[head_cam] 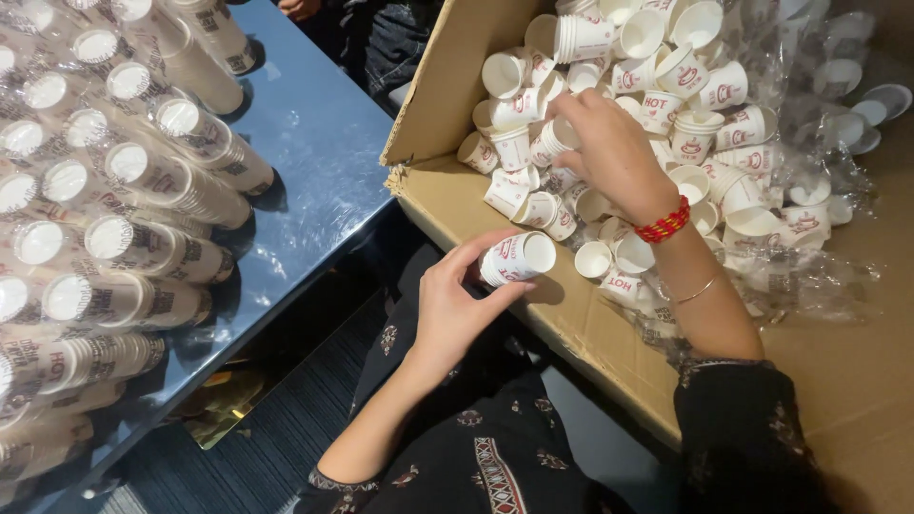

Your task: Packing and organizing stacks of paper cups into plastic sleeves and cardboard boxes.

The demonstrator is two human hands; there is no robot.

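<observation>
**Two hands among loose paper cups at an open carton**

At far left, wrapped sleeves of stacked paper cups [143, 181] lie on their sides in rows across a glossy blue table [314, 143], their white rims turned toward the camera. Below the table edge a dark ribbed floor [276, 438] shows.

Moving right, the left hand [457, 300] comes up from a dark patterned sleeve [495, 466]. Its fingers are curled partway, thumb on the near side and fingertips over the top, gripping a short stack of white paper cups with red print [517, 259]. The stack lies sideways, mouth to the right, held just over the near flap of the cardboard box [457, 205].

Further right, the box stands open and is heaped with loose paper cups [685, 105] of the same kind, some upright, some tipped, a few nested. The right hand [609, 152] reaches down into this heap, palm down, fingers bent around a cup [555, 136] at the left of the pile; how firmly it grips cannot be told. A red beaded bracelet [664, 226] and a thin bangle [698, 290] sit on that wrist.

At far right, crumpled clear plastic wrap [819, 86] lies under the cups.
</observation>
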